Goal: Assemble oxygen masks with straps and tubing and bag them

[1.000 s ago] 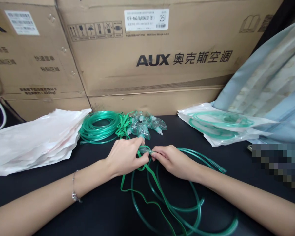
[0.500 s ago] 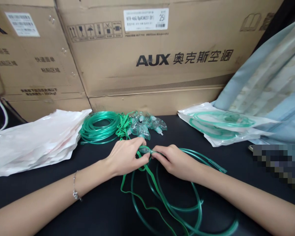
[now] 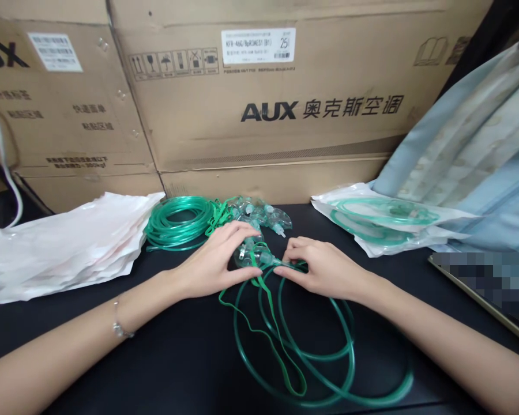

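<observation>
My left hand (image 3: pixel 222 253) is curled around a clear oxygen mask (image 3: pixel 244 256), thumb below it and fingers above. Part of the mask is hidden by these fingers. With thumb and fingertips, my right hand (image 3: pixel 315 262) pinches the green tubing (image 3: pixel 350 360) close to the mask's connector (image 3: pixel 268 259). The tubing runs in loose loops over the black table toward me. From the mask hangs a green elastic strap (image 3: pixel 281 354), its loop lying among the tubing.
Behind my hands lie a coil of green tubing (image 3: pixel 179 222) and several clear masks (image 3: pixel 277 216). White pouches (image 3: pixel 64 242) are stacked at left; bagged mask sets (image 3: pixel 372 225) lie at right. A thin edged object (image 3: pixel 467 300), partly blurred, sits at right. Cardboard boxes (image 3: pixel 277 144) stand behind.
My left hand has opened from a tight pinch to a wider grasp around the mask, which shows more. My right hand has shifted slightly right, now on the tubing. The strap's loop has drawn closer to the mask.
</observation>
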### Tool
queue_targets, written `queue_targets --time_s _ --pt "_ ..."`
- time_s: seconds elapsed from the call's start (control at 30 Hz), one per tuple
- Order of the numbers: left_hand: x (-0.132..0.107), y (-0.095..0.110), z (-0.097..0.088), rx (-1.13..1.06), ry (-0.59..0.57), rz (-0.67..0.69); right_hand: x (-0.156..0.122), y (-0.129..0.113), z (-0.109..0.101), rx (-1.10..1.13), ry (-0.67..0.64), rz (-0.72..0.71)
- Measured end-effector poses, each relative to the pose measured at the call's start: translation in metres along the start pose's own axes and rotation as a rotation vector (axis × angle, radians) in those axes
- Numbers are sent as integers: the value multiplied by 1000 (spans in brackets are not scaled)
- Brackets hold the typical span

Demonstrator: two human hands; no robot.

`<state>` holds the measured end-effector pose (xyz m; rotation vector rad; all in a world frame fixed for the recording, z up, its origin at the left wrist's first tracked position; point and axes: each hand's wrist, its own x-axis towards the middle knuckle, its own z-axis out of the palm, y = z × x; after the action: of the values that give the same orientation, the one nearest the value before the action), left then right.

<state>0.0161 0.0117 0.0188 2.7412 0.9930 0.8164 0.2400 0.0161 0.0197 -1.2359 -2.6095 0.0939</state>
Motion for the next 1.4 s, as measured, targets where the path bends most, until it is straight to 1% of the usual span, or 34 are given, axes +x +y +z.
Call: queue_targets --time_s 0.03,0.07,0.1,0.17,0.23,0.27,0.3,0.37,0.47,0.53,0.57,0.63,0.67,0.7,0.73,0.77,0.83,0.93,1.07,1.17,1.27,1.33,1.4 --pt "-3 5 -8 4 18 42 0 1 0 -10 13 4" --pt "-5 10 -15 12 9 94 0 1 1 -17 30 8" --pt "-8 15 -22 26 -31 162 0 2 2 -20 46 9" --pt "-13 26 -29 101 -180 286 1 3 4 -20 62 10" --pt "-15 34 -27 201 -321 383 1 4 5 -10 51 6" --pt "-15 38 -23 239 -364 418 1 5 6 -5 44 6" --pt "-15 41 -18 258 -390 446 1 5 7 1 37 6" --pt "-13 44 -6 252 -401 479 1 6 8 11 27 5" --pt "-9 44 3 178 -364 477 2 6 9 20 19 12" --pt "-6 40 2 49 -296 414 2 6 9 24 20 21" --pt "-4 37 0 -30 -225 335 2 6 9 27 21 21" --pt "-1 29 -4 -140 -24 78 2 6 10 33 20 14" --pt "0 24 -5 -152 72 -63 2 6 10 34 20 10" --pt "1 19 -5 -139 138 -183 2 6 10 36 19 6" --pt "2 13 -4 -114 160 -259 2 6 10 40 19 3" --pt "2 8 -2 -87 147 -283 2 7 11 46 19 0" --pt "1 -3 5 -30 93 -233 2 8 12 67 21 -25" --pt "-2 -12 14 103 39 -63 2 10 12 109 23 -114" --pt "-2 -12 19 429 -15 172 3 12 10 129 13 -212" --pt "-1 -7 21 621 6 286 4 11 9 127 -8 -249" --pt "-3 -5 24 689 77 294 4 10 8 118 -26 -245" --pt "-5 -4 24 671 142 241 4 9 9 116 -31 -218" --pt "-7 -4 19 632 187 165 3 9 9 120 -40 -197"
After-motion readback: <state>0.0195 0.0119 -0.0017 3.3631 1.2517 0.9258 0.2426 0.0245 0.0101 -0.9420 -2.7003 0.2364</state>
